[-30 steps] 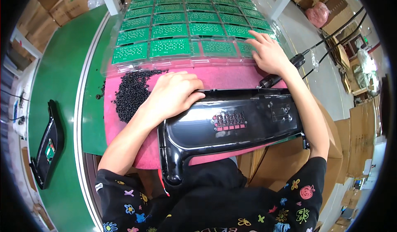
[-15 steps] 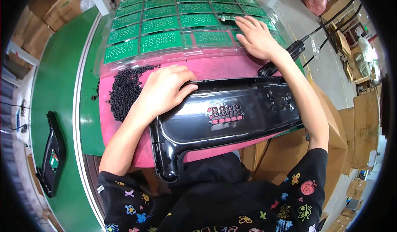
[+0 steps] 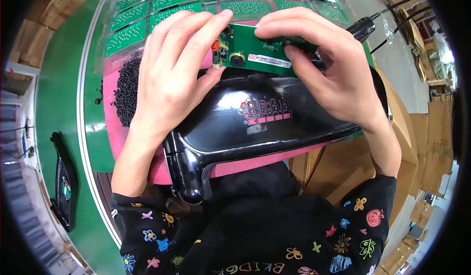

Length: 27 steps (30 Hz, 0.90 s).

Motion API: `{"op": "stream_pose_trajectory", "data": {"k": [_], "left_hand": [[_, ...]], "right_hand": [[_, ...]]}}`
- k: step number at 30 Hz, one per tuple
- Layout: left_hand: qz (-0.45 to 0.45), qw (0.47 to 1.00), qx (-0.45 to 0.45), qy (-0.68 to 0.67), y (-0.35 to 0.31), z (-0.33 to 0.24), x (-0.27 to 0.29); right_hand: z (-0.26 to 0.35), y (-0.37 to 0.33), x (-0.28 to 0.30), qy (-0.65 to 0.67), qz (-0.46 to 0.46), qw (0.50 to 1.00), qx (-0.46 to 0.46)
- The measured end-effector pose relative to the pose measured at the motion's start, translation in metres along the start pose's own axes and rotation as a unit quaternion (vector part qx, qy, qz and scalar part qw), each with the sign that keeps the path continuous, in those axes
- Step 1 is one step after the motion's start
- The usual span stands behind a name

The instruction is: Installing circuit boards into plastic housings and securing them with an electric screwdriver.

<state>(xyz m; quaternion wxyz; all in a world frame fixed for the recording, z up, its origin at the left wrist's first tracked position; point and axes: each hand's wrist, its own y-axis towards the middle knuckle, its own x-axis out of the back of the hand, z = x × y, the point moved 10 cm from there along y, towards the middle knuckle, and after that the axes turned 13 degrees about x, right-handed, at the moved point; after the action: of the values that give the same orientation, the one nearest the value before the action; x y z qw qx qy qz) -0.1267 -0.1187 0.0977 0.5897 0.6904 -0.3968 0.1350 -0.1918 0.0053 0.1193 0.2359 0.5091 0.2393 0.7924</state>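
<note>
A green circuit board (image 3: pixel 255 42) is held up between my two hands, above the far edge of a glossy black plastic housing (image 3: pixel 230 113). Its component side shows, with a round black buzzer, a red part and a white label. My left hand (image 3: pixel 171 69) closes on the board's left end, fingers over the top and thumb below. My right hand (image 3: pixel 333 59) pinches the right end between thumb and fingers. The housing lies on a pink mat (image 3: pixel 159 167), with a digit-shaped cutout window (image 3: pixel 265 111) near its middle.
Trays of green circuit boards (image 3: pixel 176 0) stand beyond my hands. A heap of small black screws (image 3: pixel 128 91) lies left of the housing. A black electric screwdriver (image 3: pixel 362 28) rests at the right. Another black housing part (image 3: pixel 64 187) is on the green table (image 3: pixel 59 98). A cardboard box (image 3: pixel 343 172) stands below right.
My right hand has brought a circuit board from the trays back over the housing. My left hand has left the housing's edge and taken the board's other end.
</note>
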Motion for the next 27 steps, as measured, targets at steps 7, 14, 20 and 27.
{"op": "stream_pose_trajectory", "data": {"k": [7,14,20,27], "left_hand": [[0.067,0.995,-0.038,-0.067,-0.005,-0.005,0.001],[0.265,0.949,-0.029,-0.167,-0.015,-0.018,-0.022],[0.383,0.895,-0.017,-0.227,-0.041,-0.030,-0.044],[0.416,0.894,0.065,-0.152,-0.045,-0.014,-0.056]], "right_hand": [[0.002,-0.029,0.024,-0.165,-0.005,0.981,-0.104],[-0.003,-0.080,0.016,0.080,0.004,0.964,-0.255],[0.003,-0.128,-0.023,0.259,0.084,0.871,-0.409],[-0.016,-0.116,-0.024,0.126,0.082,0.949,-0.278]]}}
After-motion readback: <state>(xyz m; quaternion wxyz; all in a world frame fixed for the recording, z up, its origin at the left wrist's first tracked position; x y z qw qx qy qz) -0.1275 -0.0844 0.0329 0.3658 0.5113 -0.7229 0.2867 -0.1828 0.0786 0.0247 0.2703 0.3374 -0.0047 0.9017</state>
